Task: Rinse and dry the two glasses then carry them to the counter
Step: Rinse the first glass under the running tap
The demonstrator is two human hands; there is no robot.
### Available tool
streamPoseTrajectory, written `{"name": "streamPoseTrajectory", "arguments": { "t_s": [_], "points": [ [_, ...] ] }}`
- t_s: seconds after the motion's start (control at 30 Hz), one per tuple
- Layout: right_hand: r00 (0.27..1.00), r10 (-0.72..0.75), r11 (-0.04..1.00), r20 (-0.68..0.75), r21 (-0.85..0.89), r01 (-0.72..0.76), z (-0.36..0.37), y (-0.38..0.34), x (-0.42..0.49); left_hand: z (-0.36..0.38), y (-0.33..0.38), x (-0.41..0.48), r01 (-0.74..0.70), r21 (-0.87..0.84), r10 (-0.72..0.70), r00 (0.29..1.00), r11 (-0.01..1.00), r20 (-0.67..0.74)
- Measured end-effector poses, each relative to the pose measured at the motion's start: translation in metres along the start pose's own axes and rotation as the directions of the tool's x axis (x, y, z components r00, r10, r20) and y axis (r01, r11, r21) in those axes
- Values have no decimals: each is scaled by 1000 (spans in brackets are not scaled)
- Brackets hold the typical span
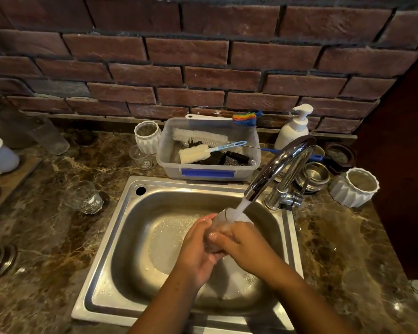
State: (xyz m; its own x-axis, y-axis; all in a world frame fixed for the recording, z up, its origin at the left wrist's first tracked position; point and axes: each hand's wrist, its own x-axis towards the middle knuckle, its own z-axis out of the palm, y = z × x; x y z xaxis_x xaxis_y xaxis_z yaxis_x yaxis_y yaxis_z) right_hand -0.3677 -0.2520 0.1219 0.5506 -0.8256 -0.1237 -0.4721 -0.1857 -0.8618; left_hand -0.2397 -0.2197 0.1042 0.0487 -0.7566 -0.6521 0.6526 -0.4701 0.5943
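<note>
Over the steel sink (121, 239), my left hand (198, 247) and my right hand (246, 242) are both wrapped around a clear glass (223, 219). Its open rim tilts up toward the chrome faucet (279, 165), and running water pours into it and spills over my fingers. The lower part of the glass is hidden by my hands. A second clear glass (83, 197) stands on the marble counter (46, 237) to the left of the sink, apart from both hands.
A plastic tub (208, 173) with brushes sits behind the sink, a soap pump (293, 127) to its right. White ribbed cups (147, 136) (355, 188), steel bowls (315, 175) and more glasses (50, 136) stand around. A brick wall closes the back.
</note>
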Motion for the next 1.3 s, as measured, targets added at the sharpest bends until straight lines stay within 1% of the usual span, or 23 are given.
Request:
{"name": "streamPoseTrajectory", "arguments": {
  "t_s": [0.07,0.17,0.2,0.23,0.27,0.3,0.37,0.43,0.47,0.5,0.53,0.6,0.67,0.7,0.77,0.87,0.97,1.03,1.1,1.13,1.2,1.23,1.3],
  "points": [
    [999,-45,999,10,13,45,2,2,-5,1,7,-1,88,82,-85,996,993,-40],
    [986,-155,972,56,-168,163,4,9,-12,2,19,-1,340,122,-340,940,933,-16],
    [984,-165,961,65,-214,175,4,10,-15,2,21,-2,382,131,-384,923,915,-7],
    [985,-159,958,60,-230,168,6,14,-16,3,20,-1,388,152,-392,920,909,-8],
    [990,-133,966,42,-216,139,8,16,-17,3,18,0,363,175,-366,931,915,-14],
    [996,-90,983,8,-161,90,9,17,-17,4,14,1,308,191,-309,951,932,-25],
    [997,41,998,-72,47,-37,14,17,-15,5,5,3,130,188,-128,992,974,-20],
    [981,151,957,-118,264,-116,16,12,-11,5,-3,4,-27,155,26,1000,987,7],
    [975,177,941,-132,313,-128,17,10,-8,4,-4,5,-68,119,68,998,991,9],
    [973,179,942,-142,309,-129,17,7,-5,3,-4,5,-75,70,75,997,995,0],
    [978,153,962,-144,249,-114,17,5,-3,2,-4,6,-55,25,55,998,998,1],
    [993,48,999,-104,5,-48,16,-1,-2,-1,-1,5,34,4,-34,999,999,11],
    [996,-49,967,-68,-254,30,14,-3,-1,-5,0,4,125,-16,-124,992,992,11],
    [994,-90,942,-58,-329,66,13,-5,-2,-6,0,4,166,-57,-165,986,984,27],
    [986,-159,927,-40,-351,135,9,-7,-4,-10,-3,5,238,-173,-227,971,956,81],
    [981,-180,947,-69,-284,153,5,-3,-11,-13,-5,7,309,-318,-281,951,896,130],
    [967,-168,956,-192,-270,113,11,2,-21,-14,-5,7,354,-342,-314,934,870,168],
    [952,-122,976,-279,-206,64,17,-1,-25,-13,-7,8,348,-337,-311,937,875,160],
    [936,-28,998,-350,-63,6,22,-7,-26,-11,-9,10,325,-342,-298,946,882,131],
    [932,43,998,-361,48,-27,23,-10,-25,-8,-10,10,317,-351,-295,949,881,116],
    [935,174,951,-309,301,-78,22,-8,-23,-2,-11,7,326,-376,-304,945,868,119],
    [943,209,915,-261,391,-94,21,-5,-23,-1,-12,7,324,-377,-299,946,868,124],
    [945,248,854,-211,508,-111,18,0,-23,-3,-16,9,307,-343,-288,952,888,104]
  ]
}}
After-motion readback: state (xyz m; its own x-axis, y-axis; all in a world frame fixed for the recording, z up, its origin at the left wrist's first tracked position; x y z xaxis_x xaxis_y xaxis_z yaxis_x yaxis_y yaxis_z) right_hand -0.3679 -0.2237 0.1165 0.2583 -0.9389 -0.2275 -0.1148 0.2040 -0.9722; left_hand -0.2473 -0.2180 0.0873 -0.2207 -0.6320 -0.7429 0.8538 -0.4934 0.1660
